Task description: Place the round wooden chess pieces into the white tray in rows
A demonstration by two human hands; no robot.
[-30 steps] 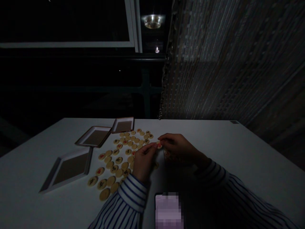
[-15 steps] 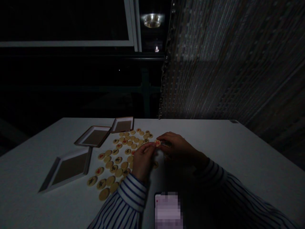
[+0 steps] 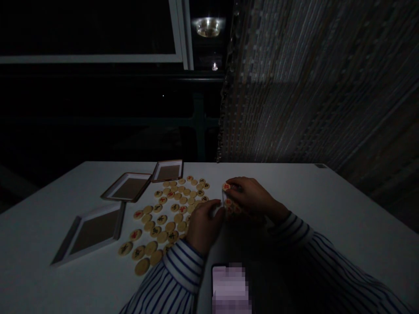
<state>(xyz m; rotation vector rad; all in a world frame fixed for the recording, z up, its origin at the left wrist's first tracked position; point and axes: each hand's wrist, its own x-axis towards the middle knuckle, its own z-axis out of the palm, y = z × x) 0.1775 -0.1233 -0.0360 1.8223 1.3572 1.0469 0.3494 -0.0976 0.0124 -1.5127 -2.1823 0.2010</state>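
Note:
Several round wooden game discs (image 3: 166, 216) with red or black marks lie scattered on a white table (image 3: 327, 209). My right hand (image 3: 250, 196) is closed, pinching one red-marked disc (image 3: 226, 186) at its fingertips, with a couple more red-marked discs (image 3: 231, 206) just beneath it. My left hand (image 3: 204, 224) rests curled beside them, its fingertips touching the small cluster; what it holds, if anything, is hidden. Both arms wear striped sleeves (image 3: 176, 279).
Three shallow white-rimmed trays lie left of the discs: a near tray (image 3: 90, 233), a middle tray (image 3: 127, 187) and a far tray (image 3: 168, 171). A phone (image 3: 229, 288) lies at the near edge. A beaded curtain (image 3: 310, 87) hangs behind. The room is dim.
My right hand moved slightly right and away with the red-marked disc. My left hand let go of that disc and dropped to the table beside the small cluster.

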